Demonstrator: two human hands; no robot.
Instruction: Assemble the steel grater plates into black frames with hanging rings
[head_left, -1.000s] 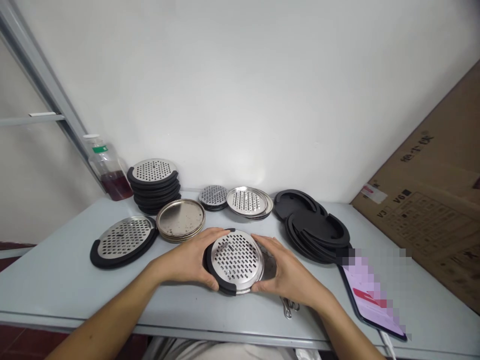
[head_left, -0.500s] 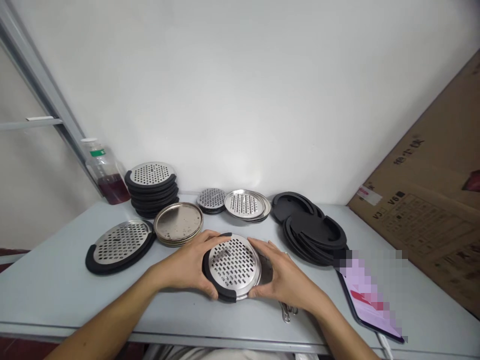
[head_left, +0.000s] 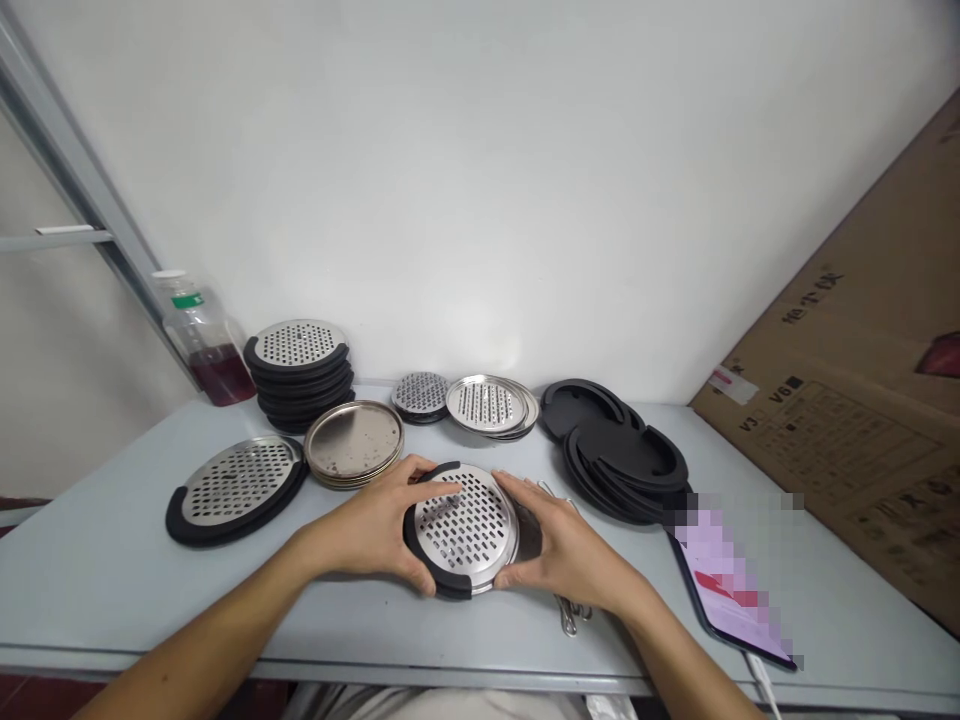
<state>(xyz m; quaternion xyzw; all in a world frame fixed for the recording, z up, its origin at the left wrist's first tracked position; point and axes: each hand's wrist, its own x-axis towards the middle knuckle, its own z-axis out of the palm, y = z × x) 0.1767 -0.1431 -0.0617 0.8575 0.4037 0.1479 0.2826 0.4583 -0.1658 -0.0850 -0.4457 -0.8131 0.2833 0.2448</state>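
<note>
In front of me on the table is a round tray with a perforated metal lid (head_left: 472, 530) and a black rim around its left side. My left hand (head_left: 386, 522) grips the black rim, thumb at the front, with one finger reaching over the holes. The right edge, bare metal, sits between the thumb and fingers of my right hand (head_left: 559, 545). Metal clips (head_left: 568, 618) lie partly hidden beneath that hand. Left of them rests another black-rimmed perforated disc (head_left: 241, 485), beside a stack of shallow metal trays (head_left: 354, 440).
Along the wall stand a bottle of red liquid (head_left: 217, 350), stacked black-rimmed discs (head_left: 300, 375), small perforated discs (head_left: 420, 394), metal lids (head_left: 491, 405) and piled black rims (head_left: 626, 460). A phone (head_left: 731, 590) with a white cable and a large cardboard box (head_left: 847, 390) occupy the right.
One finger of my left hand has straightened and slid inward over the perforated lid. The whole view has shifted slightly. Both hands keep their places around the tray.
</note>
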